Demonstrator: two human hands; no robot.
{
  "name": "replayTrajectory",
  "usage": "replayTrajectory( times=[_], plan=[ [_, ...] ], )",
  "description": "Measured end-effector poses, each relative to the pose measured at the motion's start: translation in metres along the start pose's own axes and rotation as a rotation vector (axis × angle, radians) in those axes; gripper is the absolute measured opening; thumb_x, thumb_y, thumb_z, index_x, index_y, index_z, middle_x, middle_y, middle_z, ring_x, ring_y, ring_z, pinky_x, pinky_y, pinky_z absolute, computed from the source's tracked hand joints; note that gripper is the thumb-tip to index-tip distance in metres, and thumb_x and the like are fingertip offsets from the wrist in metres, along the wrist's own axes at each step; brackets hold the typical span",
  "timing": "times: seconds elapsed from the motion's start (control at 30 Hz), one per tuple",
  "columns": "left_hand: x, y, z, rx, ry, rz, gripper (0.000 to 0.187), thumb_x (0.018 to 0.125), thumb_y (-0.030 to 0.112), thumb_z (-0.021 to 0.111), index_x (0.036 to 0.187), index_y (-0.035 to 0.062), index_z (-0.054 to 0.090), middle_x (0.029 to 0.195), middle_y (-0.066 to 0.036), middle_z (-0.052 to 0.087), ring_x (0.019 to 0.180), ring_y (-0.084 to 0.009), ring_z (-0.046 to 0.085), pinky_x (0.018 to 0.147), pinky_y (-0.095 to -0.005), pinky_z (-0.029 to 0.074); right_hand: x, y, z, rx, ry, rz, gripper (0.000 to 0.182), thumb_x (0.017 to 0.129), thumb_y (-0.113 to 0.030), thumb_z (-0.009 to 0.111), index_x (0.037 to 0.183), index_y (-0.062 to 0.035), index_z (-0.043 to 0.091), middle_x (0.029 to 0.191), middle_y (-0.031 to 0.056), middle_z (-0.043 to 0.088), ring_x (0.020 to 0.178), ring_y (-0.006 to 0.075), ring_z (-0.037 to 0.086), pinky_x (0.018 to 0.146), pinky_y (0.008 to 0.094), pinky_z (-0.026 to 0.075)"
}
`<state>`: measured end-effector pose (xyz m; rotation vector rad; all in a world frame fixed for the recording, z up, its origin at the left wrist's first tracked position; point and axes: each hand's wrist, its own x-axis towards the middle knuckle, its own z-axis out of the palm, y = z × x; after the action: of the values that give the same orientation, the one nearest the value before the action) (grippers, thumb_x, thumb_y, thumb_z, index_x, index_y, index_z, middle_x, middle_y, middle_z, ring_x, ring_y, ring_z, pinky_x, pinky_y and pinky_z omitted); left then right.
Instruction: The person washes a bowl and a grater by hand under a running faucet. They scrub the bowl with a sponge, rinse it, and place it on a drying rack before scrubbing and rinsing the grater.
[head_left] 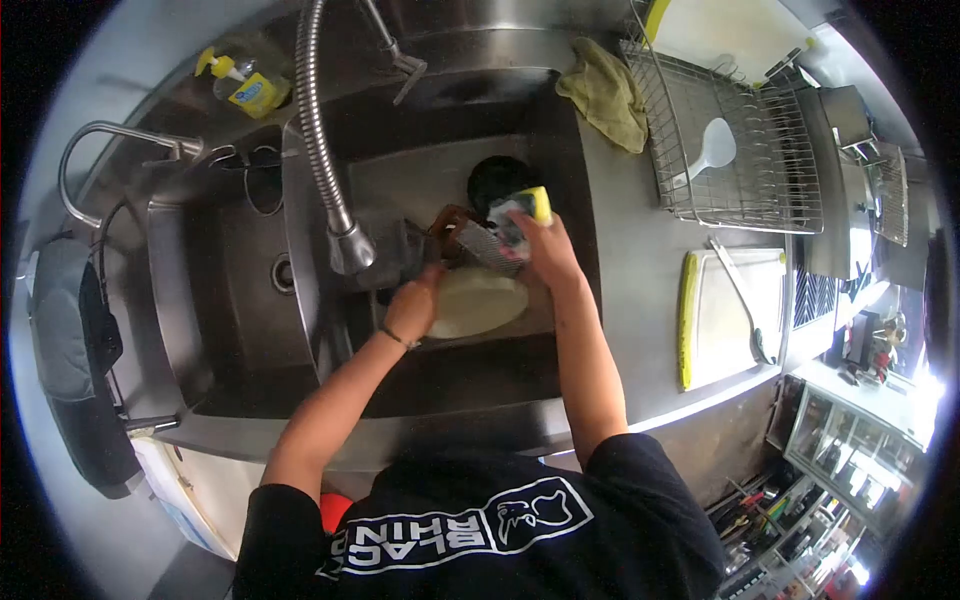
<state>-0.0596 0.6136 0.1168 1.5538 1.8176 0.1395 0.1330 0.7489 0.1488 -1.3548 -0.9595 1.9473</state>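
Observation:
My right hand [548, 250] is closed on a yellow sponge [541, 204], with whitish suds around it. Beside that hand is a metal grater [492, 248], tilted over the sink, with a brown part [452, 228] at its left end. My left hand [413, 308] is closed at the grater's lower left; its fingertips are partly hidden. Below the grater, between my hands, lies a pale oval dish [482, 303]. A round black pan or bowl [498, 183] sits behind the sponge, and a see-through container [393, 243] is left of the grater.
A spray faucet [350, 245] hangs over the sink divider. A second basin [235, 310] is at left, with a yellow pump bottle [250, 85] behind. At right are a green cloth [605, 95], a wire dish rack [740, 190] and a cutting board [725, 330] bearing a ladle [738, 295].

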Motion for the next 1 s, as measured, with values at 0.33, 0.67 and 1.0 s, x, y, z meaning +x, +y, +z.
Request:
replayTrajectory(
  times=[0.33, 0.67, 1.0],
  plan=[
    [-0.012, -0.039, -0.021, -0.975, 0.491, -0.14, 0.053, 0.093, 0.041, 0.039, 0.129, 0.0014, 0.036, 0.125, -0.017, 0.045, 0.117, -0.026, 0.042, 0.098, -0.0355, 0.031, 0.01, 0.095, 0.098, -1.111, 0.049, -0.768, 0.034, 0.087, -0.027, 0.054, 0.112, -0.0047, 0.053, 0.106, 0.0221, 0.058, 0.099, 0.0364, 0.056, 0.083, 0.0414, 0.045],
    [-0.024, -0.036, -0.036, -0.703, 0.677, -0.059, 0.063, 0.093, 0.051, 0.03, 0.137, 0.0064, 0.027, 0.135, -0.019, 0.038, 0.125, -0.0306, 0.038, 0.1, -0.0357, 0.032, -0.012, 0.08, 0.126, -0.852, 0.071, -0.621, 0.021, 0.078, -0.013, 0.055, 0.095, -0.0025, 0.061, 0.094, 0.0212, 0.059, 0.082, 0.0391, 0.058, 0.071, 0.0448, 0.047],
    [-0.04, -0.014, -0.06, -0.668, 0.743, -0.022, 0.059, 0.093, 0.049, 0.031, 0.137, 0.0096, 0.028, 0.133, -0.016, 0.042, 0.118, -0.029, 0.046, 0.094, -0.0363, 0.038, -0.011, 0.096, 0.146, -0.984, 0.056, -0.907, 0.016, 0.076, -0.017, 0.061, 0.084, -0.0031, 0.062, 0.089, 0.0176, 0.058, 0.091, 0.0361, 0.055, 0.074, 0.0431, 0.047]
  ],
)
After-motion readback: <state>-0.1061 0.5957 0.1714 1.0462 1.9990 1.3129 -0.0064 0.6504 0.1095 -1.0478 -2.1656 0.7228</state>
